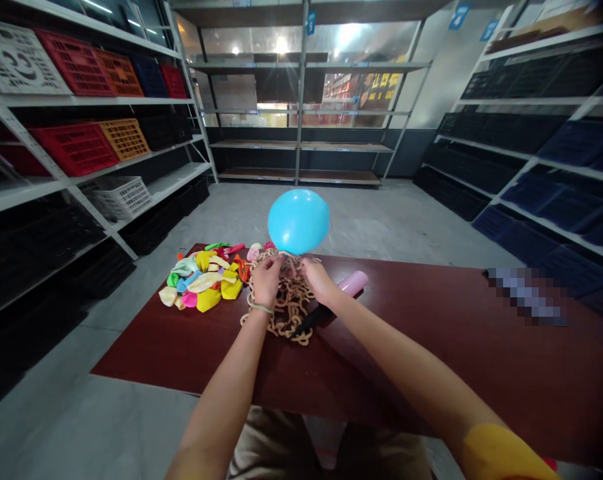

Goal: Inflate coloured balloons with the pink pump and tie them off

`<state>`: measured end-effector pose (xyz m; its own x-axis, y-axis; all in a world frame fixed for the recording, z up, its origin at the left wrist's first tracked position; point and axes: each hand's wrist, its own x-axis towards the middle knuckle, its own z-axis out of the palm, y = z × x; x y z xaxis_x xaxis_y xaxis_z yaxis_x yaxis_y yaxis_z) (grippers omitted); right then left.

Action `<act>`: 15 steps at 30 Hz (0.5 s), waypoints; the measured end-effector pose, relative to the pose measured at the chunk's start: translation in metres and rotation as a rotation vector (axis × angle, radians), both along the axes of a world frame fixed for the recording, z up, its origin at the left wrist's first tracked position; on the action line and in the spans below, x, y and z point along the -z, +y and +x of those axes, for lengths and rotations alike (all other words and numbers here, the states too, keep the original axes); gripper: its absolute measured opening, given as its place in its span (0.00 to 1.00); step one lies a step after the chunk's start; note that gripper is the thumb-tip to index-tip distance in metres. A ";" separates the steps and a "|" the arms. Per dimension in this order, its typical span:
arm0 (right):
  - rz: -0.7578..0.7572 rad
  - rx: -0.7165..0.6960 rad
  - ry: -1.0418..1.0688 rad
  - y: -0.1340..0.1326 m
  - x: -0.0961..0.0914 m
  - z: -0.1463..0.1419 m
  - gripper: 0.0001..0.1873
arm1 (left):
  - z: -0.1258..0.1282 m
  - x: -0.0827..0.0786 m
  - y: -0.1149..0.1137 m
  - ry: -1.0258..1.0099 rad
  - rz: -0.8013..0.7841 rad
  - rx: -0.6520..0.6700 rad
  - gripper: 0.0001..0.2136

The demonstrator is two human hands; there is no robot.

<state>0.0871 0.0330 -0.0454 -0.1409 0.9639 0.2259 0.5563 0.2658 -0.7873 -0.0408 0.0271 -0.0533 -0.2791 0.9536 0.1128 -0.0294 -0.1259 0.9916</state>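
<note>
An inflated blue balloon [298, 221] stands at the far edge of the table, its neck toward me. My left hand [267, 277] is closed in a pinch at the balloon's neck. From the other side my right hand [317, 277] also pinches there, fingers partly hidden. Beneath both hands spreads a tangled heap of tan, curly chain-like loops [296, 310]; some of it rises close to my fingertips, and I cannot tell whether it is gripped too. A pink and black hand pump [354, 283] lies partly under my right forearm.
Several uninflated balloons [209, 300] in mixed colours are piled on the left of the dark red table [431, 347]. A blurred flat object [526, 297] lies at the right. Shelves with crates [76, 150] flank the room, and a metal rack [301, 143] stands behind.
</note>
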 end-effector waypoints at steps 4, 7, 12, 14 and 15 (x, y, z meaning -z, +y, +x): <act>-0.062 0.071 0.108 -0.001 -0.007 0.002 0.17 | -0.004 0.001 0.002 0.069 0.002 -0.046 0.16; -0.066 0.145 0.145 -0.006 -0.015 0.013 0.15 | -0.006 0.002 0.003 0.092 0.020 -0.070 0.15; 0.139 0.223 -0.107 -0.019 -0.028 0.032 0.14 | -0.005 0.000 0.003 -0.021 0.011 -0.014 0.15; 0.181 0.212 -0.251 -0.024 -0.030 0.035 0.15 | -0.004 -0.001 0.002 -0.013 0.018 -0.008 0.15; 0.192 0.201 -0.307 -0.026 -0.031 0.036 0.15 | -0.004 -0.002 0.002 -0.011 0.023 -0.008 0.14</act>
<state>0.1229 0.0069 -0.0143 -0.0433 0.9236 0.3810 0.8134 0.2540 -0.5234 -0.0445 0.0286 -0.0511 -0.2881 0.9485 0.1317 -0.0389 -0.1490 0.9881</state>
